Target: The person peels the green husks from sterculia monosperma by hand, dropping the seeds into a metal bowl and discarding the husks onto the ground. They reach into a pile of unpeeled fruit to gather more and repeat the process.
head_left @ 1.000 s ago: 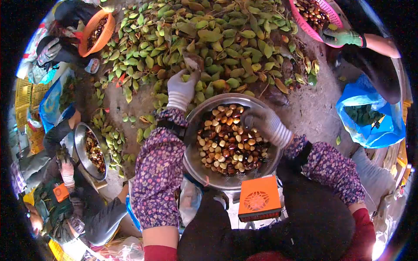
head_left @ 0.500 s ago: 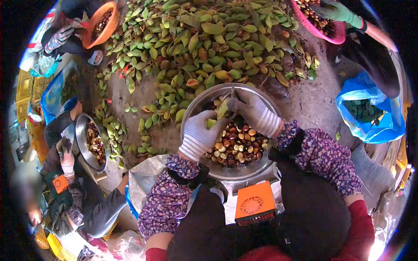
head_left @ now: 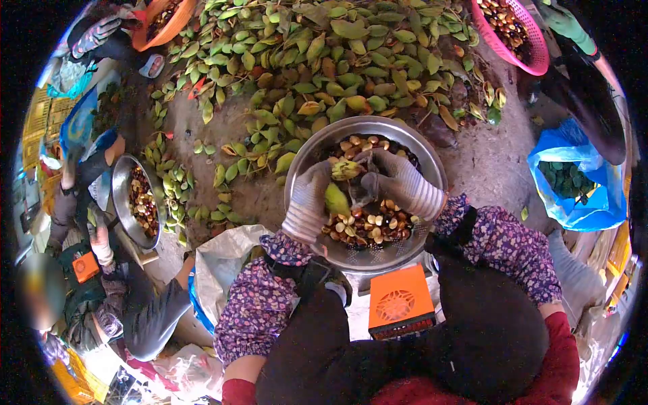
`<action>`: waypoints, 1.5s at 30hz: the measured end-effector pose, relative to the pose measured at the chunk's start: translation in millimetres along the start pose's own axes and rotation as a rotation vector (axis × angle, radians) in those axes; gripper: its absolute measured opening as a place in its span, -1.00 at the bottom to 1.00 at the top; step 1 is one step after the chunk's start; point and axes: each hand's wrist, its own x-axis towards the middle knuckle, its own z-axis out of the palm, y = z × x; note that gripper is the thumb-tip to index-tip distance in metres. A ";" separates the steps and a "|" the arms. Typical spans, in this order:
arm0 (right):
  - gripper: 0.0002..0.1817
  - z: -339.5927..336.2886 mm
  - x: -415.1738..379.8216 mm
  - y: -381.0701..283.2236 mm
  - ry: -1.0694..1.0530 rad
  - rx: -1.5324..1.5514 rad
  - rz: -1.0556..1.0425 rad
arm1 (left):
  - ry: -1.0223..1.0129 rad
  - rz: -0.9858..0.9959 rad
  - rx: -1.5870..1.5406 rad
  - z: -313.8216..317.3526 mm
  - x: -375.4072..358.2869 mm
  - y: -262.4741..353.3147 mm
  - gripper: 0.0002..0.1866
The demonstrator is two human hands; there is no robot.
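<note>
Over a round metal bowl (head_left: pixel 432 155) with brown and cream seeds (head_left: pixel 371 226) are my two gloved hands. My left hand (head_left: pixel 307 202) is closed on green pods; one pod (head_left: pixel 337 200) hangs below its fingers, and an opened yellowish pod (head_left: pixel 345 169) shows at its fingertips. My right hand (head_left: pixel 401 182) is beside it, fingers pressed together at the right of the opened pod, with something dark and small between them that I cannot make out.
A large heap of green pods (head_left: pixel 324 61) spreads beyond the bowl. Co-workers' hands show at both sides. Around are a pink basket (head_left: pixel 536 57), an orange basket (head_left: pixel 177 25), another metal bowl (head_left: pixel 121 202), a blue bag (head_left: pixel 594 209) and an orange device (head_left: pixel 403 300).
The pod at my fingertips now shows an opened, yellowish end, and a green pod hangs lower in my left hand. The view has shifted slightly. The co-worker's gloved hand has left the pink basket.
</note>
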 end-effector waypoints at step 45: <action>-0.70 -64.1 -43.9 42.5 -0.063 -0.872 -0.154 | -1.249 -0.959 1.132 -152.3 -289.3 -44.7 -0.72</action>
